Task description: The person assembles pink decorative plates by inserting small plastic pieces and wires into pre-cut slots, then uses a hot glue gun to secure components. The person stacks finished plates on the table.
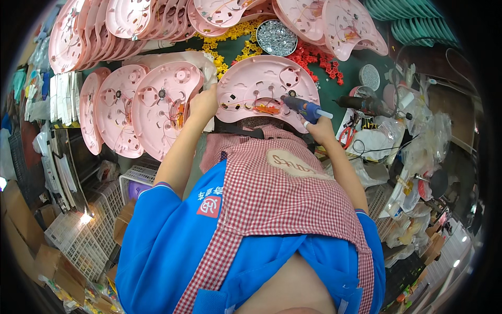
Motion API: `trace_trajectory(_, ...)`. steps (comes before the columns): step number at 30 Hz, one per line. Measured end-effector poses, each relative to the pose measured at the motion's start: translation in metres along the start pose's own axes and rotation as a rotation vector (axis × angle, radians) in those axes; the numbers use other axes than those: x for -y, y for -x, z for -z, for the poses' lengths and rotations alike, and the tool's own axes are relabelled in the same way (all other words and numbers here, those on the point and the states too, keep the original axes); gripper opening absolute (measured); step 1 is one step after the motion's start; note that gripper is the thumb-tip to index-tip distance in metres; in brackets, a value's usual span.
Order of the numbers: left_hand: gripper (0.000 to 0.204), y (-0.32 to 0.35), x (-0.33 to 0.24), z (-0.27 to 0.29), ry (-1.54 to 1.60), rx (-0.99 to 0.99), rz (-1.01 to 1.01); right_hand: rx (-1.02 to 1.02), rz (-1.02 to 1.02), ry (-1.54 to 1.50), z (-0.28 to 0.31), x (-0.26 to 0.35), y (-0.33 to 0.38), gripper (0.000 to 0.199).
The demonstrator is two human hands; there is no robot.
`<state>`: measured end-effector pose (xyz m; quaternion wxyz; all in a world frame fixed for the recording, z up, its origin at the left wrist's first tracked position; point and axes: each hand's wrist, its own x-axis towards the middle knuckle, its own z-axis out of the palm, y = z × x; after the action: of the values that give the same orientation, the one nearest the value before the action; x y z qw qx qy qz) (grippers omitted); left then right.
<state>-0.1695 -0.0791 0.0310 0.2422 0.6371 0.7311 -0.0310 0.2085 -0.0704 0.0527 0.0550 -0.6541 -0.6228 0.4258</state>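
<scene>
A curved pink plastic shell [246,70] lies in front of me with its inner side up, showing thin wires, small dark parts and an orange-red piece. At its left edge, my left hand [204,103] is closed on the rim; some fingers are hidden. My right hand [320,129] is wrapped around a blue glue gun [308,110], a white glue stick jutting from its back end. The gun's dark nozzle points left over the shell's right part. Close to my left hand stand several similar pink shells [149,112], leaning in a row.
More pink shells [125,21] line the back. Between them are yellow star-shaped pieces [246,51], red ones [327,65] and a round tin of small clear pieces [277,37]. A dark power tool [361,103] with a cable lies right. Green parts [418,31] are stacked far right; white crates [86,230] stand lower left.
</scene>
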Motion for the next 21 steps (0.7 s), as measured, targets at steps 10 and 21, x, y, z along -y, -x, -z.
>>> trace_trajectory(10, 0.021, -0.003, -0.027, 0.010, 0.280, -0.514, -0.048, 0.010, -0.052, -0.270, 0.015, 0.020, 0.028, 0.052)
trace_trajectory(21, 0.017, 0.027, 0.003, 0.068, 0.523, -0.958, -0.096, -0.520, -0.584, -1.048, 0.001, -0.095, 0.075, 0.038)
